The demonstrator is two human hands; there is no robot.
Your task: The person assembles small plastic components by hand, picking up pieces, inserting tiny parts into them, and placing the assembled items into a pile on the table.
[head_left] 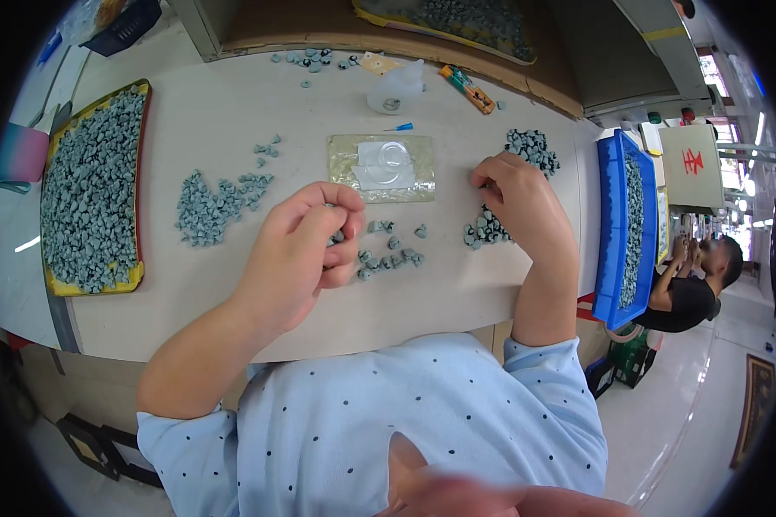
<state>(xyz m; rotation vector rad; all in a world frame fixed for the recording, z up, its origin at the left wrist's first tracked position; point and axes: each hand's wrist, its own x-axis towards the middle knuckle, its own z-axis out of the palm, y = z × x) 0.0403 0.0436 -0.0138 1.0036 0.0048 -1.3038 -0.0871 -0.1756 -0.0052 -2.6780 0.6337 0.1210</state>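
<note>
My left hand (pixel 306 246) is curled closed over the table, and bits of small grey-green pieces show between its fingers. My right hand (pixel 519 191) hovers at the right, fingertips bent together; whatever they may pinch is too small to make out. Below its fingers lies a small pile of grey-green and black pieces (pixel 489 228), and a second pile (pixel 535 148) sits just beyond the hand. Between my hands are several loose pieces (pixel 391 257). Farther back, a greenish mat (pixel 342 169) carries white paper (pixel 372 158) and a clear round dish (pixel 394 158).
At the left are a heap of pieces (pixel 215 207) and a full yellow-rimmed tray (pixel 136 274). A blue bin (pixel 610 215) stands at the right. Toward the back are a translucent bottle (pixel 395 89), a blue-hubbed needle (pixel 403 127) and an orange-green packet (pixel 467 90). A person (pixel 690 297) sits beyond the bin.
</note>
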